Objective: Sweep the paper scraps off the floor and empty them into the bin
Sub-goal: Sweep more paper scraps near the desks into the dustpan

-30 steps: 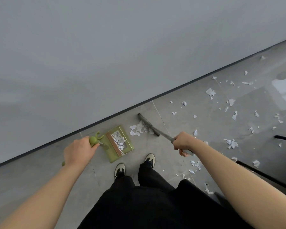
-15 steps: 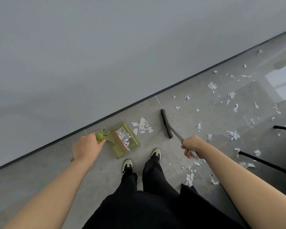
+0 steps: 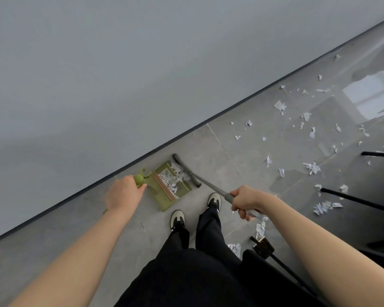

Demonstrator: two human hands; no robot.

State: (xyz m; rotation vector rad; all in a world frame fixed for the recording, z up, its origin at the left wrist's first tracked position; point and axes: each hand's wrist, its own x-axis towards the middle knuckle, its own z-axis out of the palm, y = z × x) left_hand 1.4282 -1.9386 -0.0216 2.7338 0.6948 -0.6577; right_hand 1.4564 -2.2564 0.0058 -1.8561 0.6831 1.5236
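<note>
At frame centre, the left hand point(image 3: 124, 193) grips the dustpan point(image 3: 172, 187) handle; the right hand point(image 3: 245, 200) grips the broom point(image 3: 186, 170), its head lying across the pan's mouth, scraps point(image 3: 180, 175) between.

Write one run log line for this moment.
left hand holds dustpan | right hand holds broom at dustpan mouth | scraps remain

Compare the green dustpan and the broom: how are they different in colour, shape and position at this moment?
The dustpan is olive green; the broom is dark grey. The dustpan is a flat tray lying on the floor with scraps inside; the broom is a narrow bar on a long thin handle, slanting up from the floor. The left hand holds the dustpan's handle; the right hand grips the broom's. Both meet at the dustpan's open edge.
</note>
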